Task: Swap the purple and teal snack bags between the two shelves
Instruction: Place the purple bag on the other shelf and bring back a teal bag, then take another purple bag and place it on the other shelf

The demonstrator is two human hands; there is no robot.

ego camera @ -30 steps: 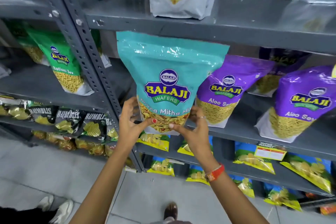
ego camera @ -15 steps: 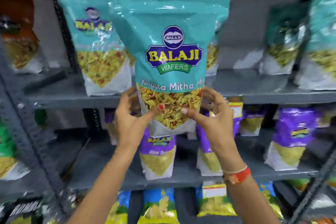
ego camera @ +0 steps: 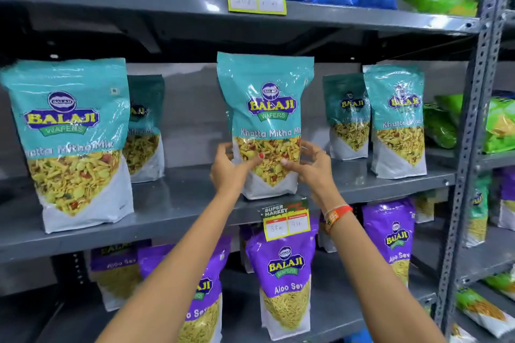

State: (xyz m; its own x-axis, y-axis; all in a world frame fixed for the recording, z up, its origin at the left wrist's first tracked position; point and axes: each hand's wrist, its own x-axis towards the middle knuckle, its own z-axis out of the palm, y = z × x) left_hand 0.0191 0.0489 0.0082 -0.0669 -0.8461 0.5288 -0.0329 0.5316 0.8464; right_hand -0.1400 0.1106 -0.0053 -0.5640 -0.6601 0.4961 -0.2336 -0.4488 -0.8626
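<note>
Both hands, left hand [ego camera: 229,166] and right hand [ego camera: 311,166], clasp the upright glossy teal plastic snack bag [ego camera: 266,108] low, flanking it on the grey metal shelf [ego camera: 178,203]

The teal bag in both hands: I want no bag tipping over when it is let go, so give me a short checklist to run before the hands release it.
1. Both hands on the teal bag, left hand and right hand at its lower sides: ok.
2. Bag upright, label facing out: ok.
3. Bag base fully settled on the middle shelf: cannot tell, the hands cover its lower corners.
4. Free space on both sides of the bag: ok.
5. Base set back from the shelf's front edge near the price tag: ok, though close.
</note>
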